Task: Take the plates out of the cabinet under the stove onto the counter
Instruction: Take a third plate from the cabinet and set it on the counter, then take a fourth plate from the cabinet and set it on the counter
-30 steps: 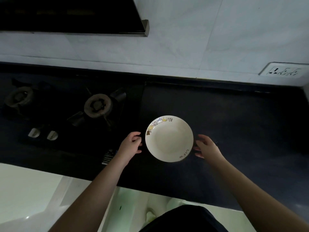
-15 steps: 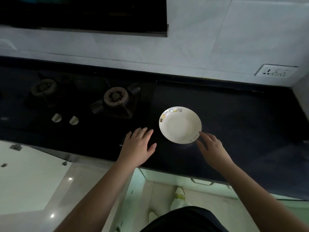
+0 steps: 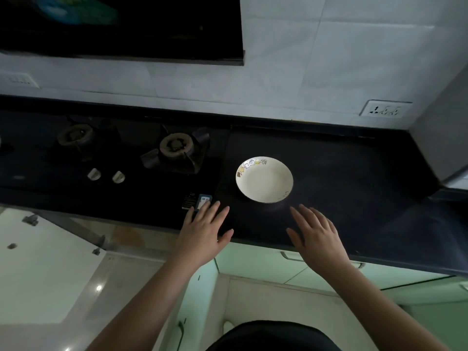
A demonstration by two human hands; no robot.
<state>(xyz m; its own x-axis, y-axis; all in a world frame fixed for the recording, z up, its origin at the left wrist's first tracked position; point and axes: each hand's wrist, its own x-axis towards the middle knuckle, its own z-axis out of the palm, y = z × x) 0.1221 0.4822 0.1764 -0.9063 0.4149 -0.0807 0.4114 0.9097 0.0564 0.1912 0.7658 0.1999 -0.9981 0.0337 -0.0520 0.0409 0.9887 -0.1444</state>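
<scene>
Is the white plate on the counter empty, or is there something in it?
Empty. The plate lies flat on the dark counter, right way up; its pale inside is bare, with only small printed pictures along the rim.

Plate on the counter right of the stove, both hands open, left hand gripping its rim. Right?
Not quite. In the head view the left hand grips nothing; it is apart from the plate. The plate does sit on the counter right of the stove, and the right hand is open too.
</scene>
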